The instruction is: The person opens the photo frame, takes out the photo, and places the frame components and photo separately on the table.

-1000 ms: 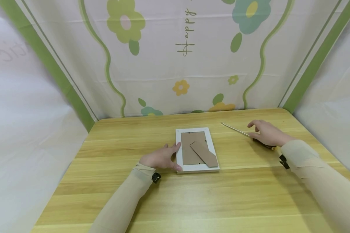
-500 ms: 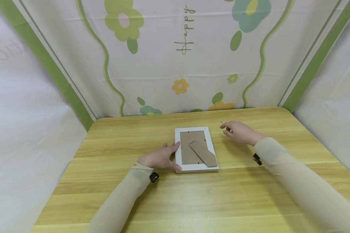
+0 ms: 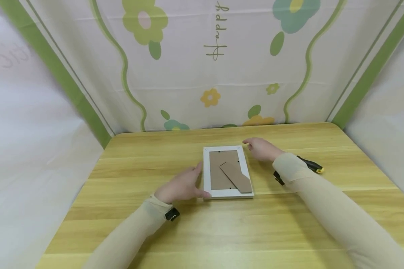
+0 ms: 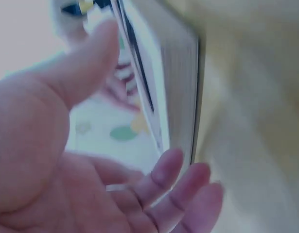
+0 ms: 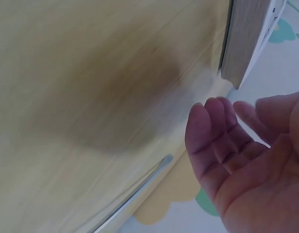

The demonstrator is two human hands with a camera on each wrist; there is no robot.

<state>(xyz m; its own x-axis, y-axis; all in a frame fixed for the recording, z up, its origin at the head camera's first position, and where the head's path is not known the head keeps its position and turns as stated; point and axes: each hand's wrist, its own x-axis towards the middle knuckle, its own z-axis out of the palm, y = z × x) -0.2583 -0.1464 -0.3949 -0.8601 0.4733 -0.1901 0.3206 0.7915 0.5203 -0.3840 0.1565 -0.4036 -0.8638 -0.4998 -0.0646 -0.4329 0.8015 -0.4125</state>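
Observation:
A white picture frame [image 3: 207, 177] lies face down on the wooden table, its brown backing board [image 3: 219, 179] and folded-out easel stand [image 3: 237, 177] showing. At its left side is my left hand [image 3: 181, 185], thumb by the lower left corner. In the left wrist view the fingers [image 4: 181, 199] are loosely bent at the frame's edge [image 4: 181, 92]. My right hand [image 3: 262, 149] is beside the upper right corner, holding nothing. Its fingers [image 5: 212, 141] are relaxed, apart from the frame's edge [image 5: 244, 43] in the right wrist view.
A screwdriver with a black and yellow handle [image 3: 310, 164] lies to the right, partly behind my right forearm. Its metal shaft [image 5: 134, 194] shows in the right wrist view. A cloth with printed flowers [image 3: 185, 74] hangs along the table's back edge.
My right hand has moved left from over the screwdriver to the frame's upper right corner, leaving the screwdriver on the table. My left fingers have drawn slightly back from the frame's left edge.

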